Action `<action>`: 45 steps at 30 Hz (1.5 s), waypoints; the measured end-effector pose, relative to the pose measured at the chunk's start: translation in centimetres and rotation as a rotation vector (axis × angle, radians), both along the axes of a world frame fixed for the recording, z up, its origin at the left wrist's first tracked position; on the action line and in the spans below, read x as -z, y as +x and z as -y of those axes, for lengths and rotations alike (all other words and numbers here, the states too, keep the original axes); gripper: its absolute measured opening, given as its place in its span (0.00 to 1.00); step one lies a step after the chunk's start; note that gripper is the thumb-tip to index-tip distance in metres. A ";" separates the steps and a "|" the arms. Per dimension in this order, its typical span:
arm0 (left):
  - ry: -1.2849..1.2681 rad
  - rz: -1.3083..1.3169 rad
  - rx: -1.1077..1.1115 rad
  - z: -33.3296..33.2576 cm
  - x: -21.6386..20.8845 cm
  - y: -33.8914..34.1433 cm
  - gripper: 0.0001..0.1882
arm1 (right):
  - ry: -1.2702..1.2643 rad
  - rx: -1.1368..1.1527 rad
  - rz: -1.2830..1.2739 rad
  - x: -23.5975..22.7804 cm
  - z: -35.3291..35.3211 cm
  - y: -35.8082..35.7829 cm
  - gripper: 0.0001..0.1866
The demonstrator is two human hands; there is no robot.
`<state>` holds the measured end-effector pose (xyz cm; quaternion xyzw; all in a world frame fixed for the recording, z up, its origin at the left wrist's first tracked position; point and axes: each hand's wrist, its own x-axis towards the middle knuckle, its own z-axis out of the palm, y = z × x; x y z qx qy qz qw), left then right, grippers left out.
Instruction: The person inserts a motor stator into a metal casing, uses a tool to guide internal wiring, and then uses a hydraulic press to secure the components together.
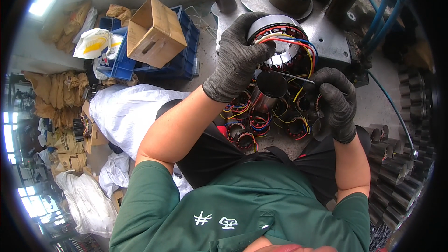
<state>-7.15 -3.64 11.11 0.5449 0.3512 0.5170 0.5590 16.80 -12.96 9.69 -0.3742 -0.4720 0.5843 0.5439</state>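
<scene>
My left hand (pixel 237 58), in a dark grey knit glove, grips a ring-shaped motor stator (pixel 274 20) by its side. Red, blue, yellow and white lead wires (pixel 298 42) loop out of the stator's opening. In my gloved right hand (pixel 338 105) is a thin metal rod (pixel 293 77), pinched between the fingers and pointing left, just below the stator. Whether its tip touches the stator is unclear. Under both hands stands a shiny steel sleeve (pixel 269 94), among several smaller wound stators (pixel 244 139) with coloured leads on the floor.
A heavy machine with a metal bed (pixel 329 42) and thick columns stands straight ahead. Blue hoses (pixel 385 14) hang at its right. Steel tubes (pixel 394 170) are stacked at right. Left are blue crates (pixel 189 49), a cardboard box (pixel 156 32) and a white sack (pixel 128 112).
</scene>
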 end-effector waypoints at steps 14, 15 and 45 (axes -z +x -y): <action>-0.161 0.240 0.011 -0.5 0.7 0.1 0.31 | 0.494 0.157 -0.177 1.0 -0.7 1.2 0.14; -0.181 0.242 0.019 -0.6 0.6 0.0 0.31 | 0.597 0.132 -0.147 0.8 -1.2 2.2 0.15; -0.353 0.554 0.139 -0.4 2.9 -1.0 0.32 | 0.478 0.860 1.321 11.0 -13.3 12.3 0.12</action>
